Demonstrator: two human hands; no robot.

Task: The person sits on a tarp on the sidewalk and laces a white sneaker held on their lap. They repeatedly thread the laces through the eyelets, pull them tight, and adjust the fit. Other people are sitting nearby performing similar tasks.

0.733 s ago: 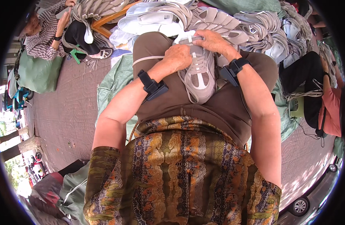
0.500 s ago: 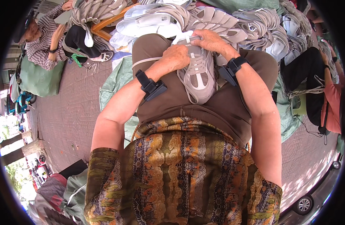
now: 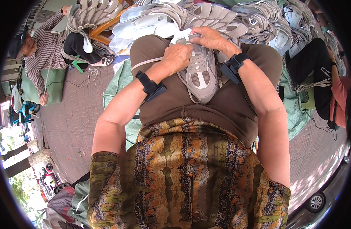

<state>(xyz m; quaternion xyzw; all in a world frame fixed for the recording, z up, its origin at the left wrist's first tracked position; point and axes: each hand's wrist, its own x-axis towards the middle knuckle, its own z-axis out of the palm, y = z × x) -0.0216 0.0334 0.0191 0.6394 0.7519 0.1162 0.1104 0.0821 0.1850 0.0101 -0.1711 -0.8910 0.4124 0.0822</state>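
Note:
A grey and beige sneaker lies on my lap between my thighs, its toe toward my body. Its laces cross the tongue. My left hand is closed at the left side of the shoe's opening, in a pinch on a shoelace; the fingertips are partly hidden. From beneath this hand a pale flat lace runs over my left thigh. Another strand hangs down beside the shoe and loops under the toe. With thumb and fingers, my right hand grips the upper edge of the sneaker near the tongue.
Stacks of shoe uppers and pale plastic-wrapped pieces lie just beyond my knees, by a wooden frame. Green sheeting spreads beneath me. A person in a checked shirt sits at left, another in a pink top at right.
Both my hands stay at the shoe's opening, with only a slight shift. The person at left has swung one arm down and outward, drawing out a strand.

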